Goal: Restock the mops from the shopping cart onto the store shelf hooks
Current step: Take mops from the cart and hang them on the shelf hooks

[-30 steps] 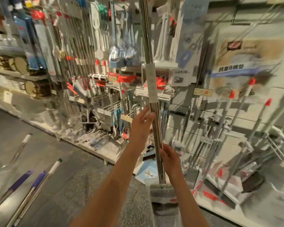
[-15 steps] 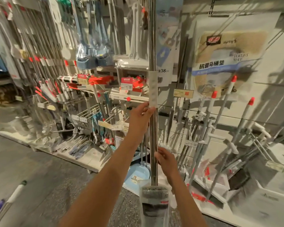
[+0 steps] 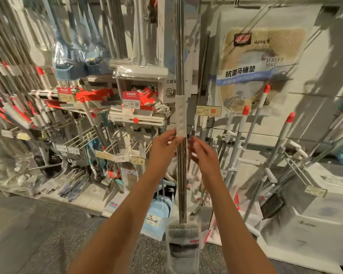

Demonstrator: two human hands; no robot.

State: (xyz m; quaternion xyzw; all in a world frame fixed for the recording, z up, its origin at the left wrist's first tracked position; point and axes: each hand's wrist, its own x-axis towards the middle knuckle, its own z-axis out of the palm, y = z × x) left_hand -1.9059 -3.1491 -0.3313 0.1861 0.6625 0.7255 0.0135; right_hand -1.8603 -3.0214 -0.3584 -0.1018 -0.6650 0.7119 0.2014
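Mop (image 3: 180,175) upright, left hand (image 3: 162,149) gripping its pole, right hand (image 3: 203,155) open beside it: one-handed, it may tip into the shelf (image 3: 83,196).

You have a single head-worn wide-angle view, looking forward and slightly down from close range at the crowded white store shelf wall (image 3: 315,135); your forearms enter from the bottom edge, and the speckled grey floor (image 3: 38,234) fills the lower left corner.

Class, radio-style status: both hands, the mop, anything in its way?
Left hand on mop pole, grip unclear. Right hand open beside it. Mop upright, wrapped head down. Crowded shelf behind.
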